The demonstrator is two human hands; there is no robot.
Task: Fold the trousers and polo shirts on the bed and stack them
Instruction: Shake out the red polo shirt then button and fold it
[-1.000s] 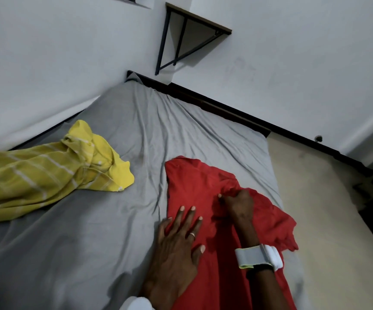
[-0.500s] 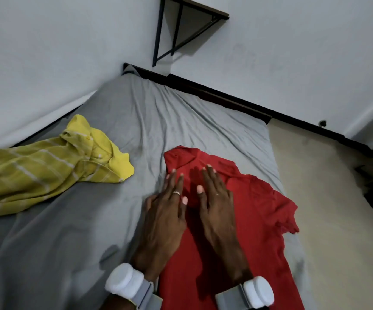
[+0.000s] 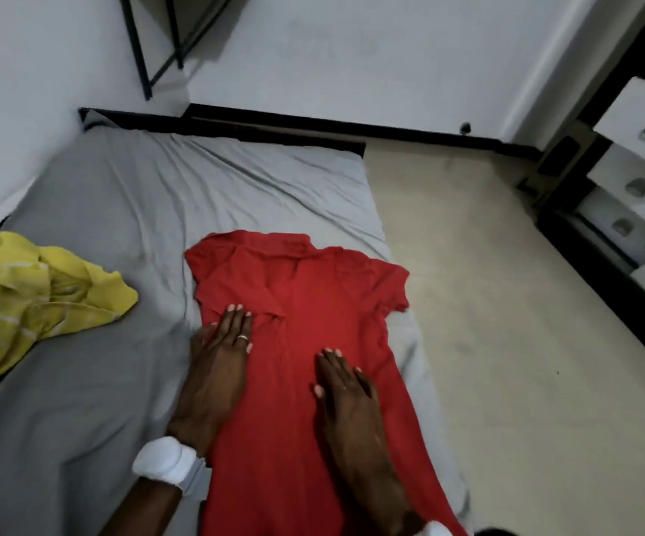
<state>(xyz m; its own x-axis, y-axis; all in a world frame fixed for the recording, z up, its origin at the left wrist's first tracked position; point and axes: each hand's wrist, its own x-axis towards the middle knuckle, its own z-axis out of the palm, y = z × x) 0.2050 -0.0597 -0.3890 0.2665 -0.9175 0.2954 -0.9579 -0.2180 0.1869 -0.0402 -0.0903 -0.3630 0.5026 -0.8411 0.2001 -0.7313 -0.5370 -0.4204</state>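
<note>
A red polo shirt (image 3: pixel 313 303) lies flat on the grey bed (image 3: pixel 127 210), collar at the far end, one short sleeve spread to the right near the mattress edge. My left hand (image 3: pixel 216 365) presses flat on the shirt's left edge, fingers straight, a ring on one finger. My right hand (image 3: pixel 348 400) lies flat on the middle of the shirt, fingers straight and pointing toward the collar. A yellow striped polo shirt (image 3: pixel 30 299) sits crumpled at the left of the bed. No trousers are in view.
The bed's right edge runs just beside the red shirt, with beige floor (image 3: pixel 506 342) beyond. White drawers (image 3: pixel 638 179) stand at the far right. A black metal wall bracket (image 3: pixel 158 44) hangs above the bed's far corner.
Both hands slid back down the red shirt from the collar and moved apart. One second ago my right hand was pinching the fabric; now it lies flat. The view swung right.
</note>
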